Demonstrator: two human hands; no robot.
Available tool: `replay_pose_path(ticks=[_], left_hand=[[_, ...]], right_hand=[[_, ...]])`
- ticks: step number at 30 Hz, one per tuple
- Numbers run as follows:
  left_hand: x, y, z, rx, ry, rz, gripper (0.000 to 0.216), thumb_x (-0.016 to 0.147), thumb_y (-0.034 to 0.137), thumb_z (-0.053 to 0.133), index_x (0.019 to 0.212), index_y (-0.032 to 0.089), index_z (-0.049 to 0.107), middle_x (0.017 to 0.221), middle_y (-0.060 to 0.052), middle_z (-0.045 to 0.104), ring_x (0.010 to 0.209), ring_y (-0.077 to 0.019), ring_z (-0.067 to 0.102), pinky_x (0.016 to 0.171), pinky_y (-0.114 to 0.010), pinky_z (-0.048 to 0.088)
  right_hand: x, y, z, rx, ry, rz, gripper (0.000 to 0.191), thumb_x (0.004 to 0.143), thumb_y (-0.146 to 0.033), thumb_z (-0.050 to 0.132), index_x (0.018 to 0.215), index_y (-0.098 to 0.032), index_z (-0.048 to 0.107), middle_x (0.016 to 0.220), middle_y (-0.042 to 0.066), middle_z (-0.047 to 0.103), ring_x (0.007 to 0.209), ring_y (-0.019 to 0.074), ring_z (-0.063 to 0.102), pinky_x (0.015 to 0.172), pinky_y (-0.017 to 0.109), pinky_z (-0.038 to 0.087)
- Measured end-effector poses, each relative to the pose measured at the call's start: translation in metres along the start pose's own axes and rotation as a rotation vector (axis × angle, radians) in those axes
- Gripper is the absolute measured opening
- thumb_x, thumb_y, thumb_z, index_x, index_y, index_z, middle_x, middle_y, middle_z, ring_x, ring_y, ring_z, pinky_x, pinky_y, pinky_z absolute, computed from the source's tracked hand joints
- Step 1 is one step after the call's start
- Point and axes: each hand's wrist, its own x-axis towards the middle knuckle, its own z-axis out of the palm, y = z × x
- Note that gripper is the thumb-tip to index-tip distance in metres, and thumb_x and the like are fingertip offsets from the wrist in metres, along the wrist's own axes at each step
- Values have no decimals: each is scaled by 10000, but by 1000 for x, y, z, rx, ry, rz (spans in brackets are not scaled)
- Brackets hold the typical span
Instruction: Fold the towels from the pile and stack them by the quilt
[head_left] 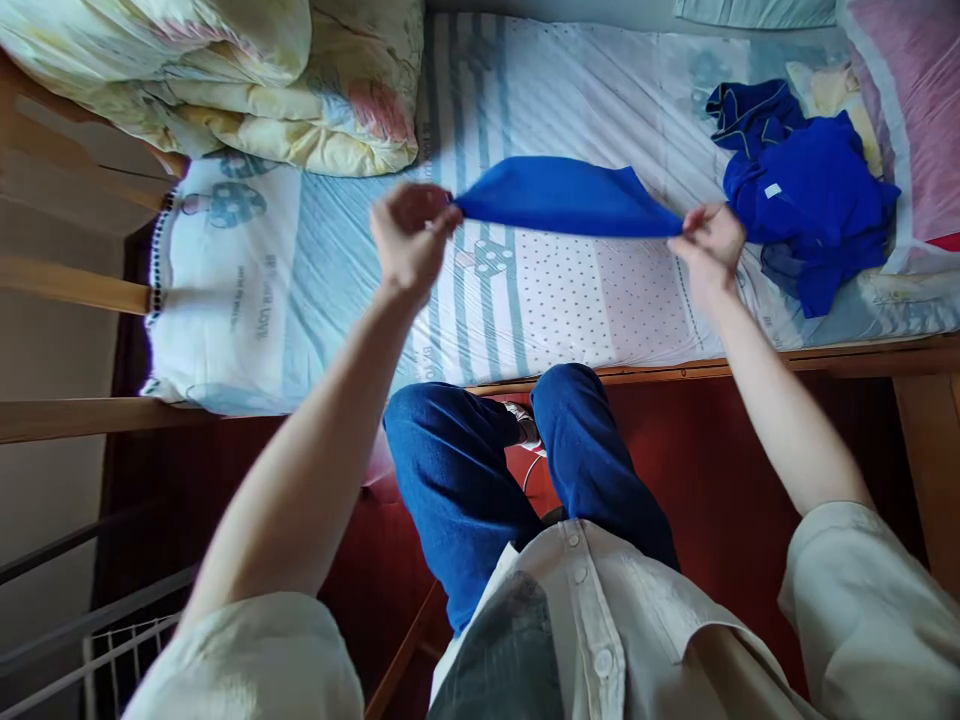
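A piece of blue cloth [562, 200], probably a garment though its kind is unclear, is stretched sideways above the bed. My left hand [414, 235] pinches its left corner between thumb and fingers. At the opposite corner, my right hand [711, 245] grips it the same way. The lower edge runs nearly straight between both hands, while the rest billows toward the far side. To the right of my right hand lies a crumpled pile of blue clothing [806, 200] with a small white tag and some darker, thin-edged fabric.
The bed's patterned sheet [570, 300] spreads beneath my hands. A yellow floral quilt [300, 90] is bunched at the far left, and a pink pillow [915, 100] stands at the right. Wooden rails [75, 285] border the left end. My jeans-clad knees [465, 480] are against the near edge.
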Motion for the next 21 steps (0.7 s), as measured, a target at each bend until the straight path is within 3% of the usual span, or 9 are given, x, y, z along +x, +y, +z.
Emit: replay_pose_path(ticks=[5,8,11,15,21], left_hand=[[-74,-92,-1,205,3,-608,264,617,132,816,820,171,651,646,23,609,669,-141,570,637,-247,418],[-105,-126,-3,285,-11,-835,278,607,141,798,828,174,633,646,16,609,656,-139,557,630,-245,415],[-120,-145,-6,263,22,-841,319,604,195,811,872,177,641,755,-19,686,729,-148,610,671,-243,458],[-119,-157,-9,225,27,-767,364,617,272,815,943,178,681,842,-41,737,790,-162,661,718,-249,498],[-113,-163,-18,223,33,-680,363,581,255,810,919,180,701,827,-46,755,823,-195,700,758,-289,531]], right_hand=[[-69,104,-5,-165,-57,305,386,539,-106,731,838,-250,534,849,-27,586,868,178,601,794,303,528],[-97,143,-8,-209,-81,494,432,521,-119,732,870,-249,513,857,-27,604,839,171,619,755,292,542],[-109,162,-10,-164,-24,560,485,531,-132,766,899,-255,475,915,-22,629,874,163,647,795,291,563],[-105,171,-13,-111,48,524,516,580,-219,841,903,-260,441,948,-16,646,900,157,676,911,341,585],[-99,175,-30,-44,16,447,636,528,-342,941,902,-270,431,958,-25,629,904,163,701,991,411,592]])
